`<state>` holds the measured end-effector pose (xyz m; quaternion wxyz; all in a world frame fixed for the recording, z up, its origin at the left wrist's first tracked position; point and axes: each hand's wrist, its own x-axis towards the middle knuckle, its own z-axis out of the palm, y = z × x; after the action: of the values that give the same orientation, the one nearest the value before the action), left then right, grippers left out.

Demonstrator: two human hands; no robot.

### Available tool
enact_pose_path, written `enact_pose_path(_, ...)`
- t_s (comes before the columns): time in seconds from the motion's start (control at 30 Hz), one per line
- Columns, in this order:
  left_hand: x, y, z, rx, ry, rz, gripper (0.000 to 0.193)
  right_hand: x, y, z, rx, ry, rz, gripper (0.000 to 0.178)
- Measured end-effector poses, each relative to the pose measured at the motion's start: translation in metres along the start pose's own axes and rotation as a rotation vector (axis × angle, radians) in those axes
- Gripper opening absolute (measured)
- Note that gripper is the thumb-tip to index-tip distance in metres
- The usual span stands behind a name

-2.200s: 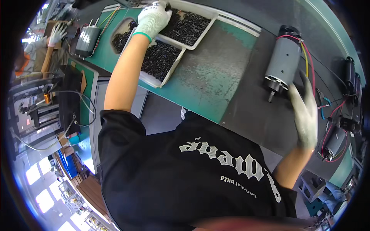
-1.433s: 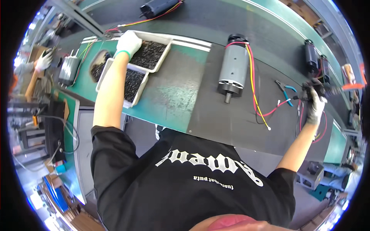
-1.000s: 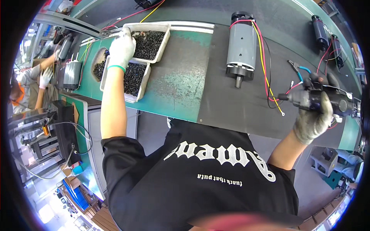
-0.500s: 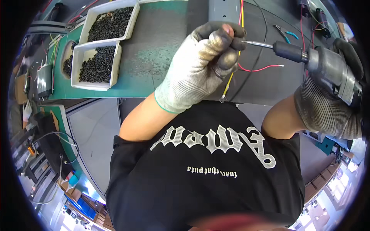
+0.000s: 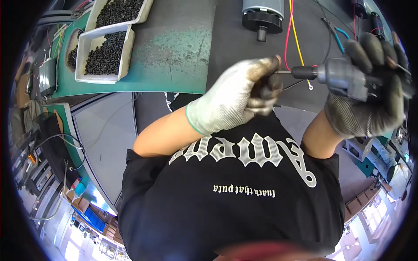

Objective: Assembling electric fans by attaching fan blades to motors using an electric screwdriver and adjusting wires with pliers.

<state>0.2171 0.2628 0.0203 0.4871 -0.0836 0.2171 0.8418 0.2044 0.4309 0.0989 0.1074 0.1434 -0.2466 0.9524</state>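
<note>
My right hand [image 5: 370, 95], in a dark grimy glove, grips a grey powered screwdriver [image 5: 344, 78] held level in front of my chest, its bit pointing left. My left hand [image 5: 237, 98], in a whitish glove with blackened fingertips, pinches at the tip of the bit [image 5: 283, 72]; whatever small part it holds there is hidden by the fingers. A grey cylindrical motor [image 5: 262, 15] with red and yellow wires [image 5: 291, 30] lies on the dark belt [image 5: 226, 39] above my hands.
Two white trays of small black screws [image 5: 106, 54] stand at the upper left on a green table surface [image 5: 174, 56]. Cables and small tools [image 5: 337, 32] lie at the upper right. A black cable loop [image 5: 61, 165] hangs at the left.
My left hand left the screw tray and came to the screwdriver's bit. My right hand picked up the screwdriver from the right and brought it in front of my chest.
</note>
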Motion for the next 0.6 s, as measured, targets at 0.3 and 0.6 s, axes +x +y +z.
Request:
enact_pose_path(0.3,0.051,0.008,-0.03,0.155,0.287,0.404,0.024,0.024,-0.001,-0.053,-0.603,0.168,-0.104,0.029)
enact_pose_path(0.6,0.059,0.006,-0.062,-0.391,-0.013,0.176,0.021,0.036,0.032,-0.045,-0.879,0.197,-0.37,0.034)
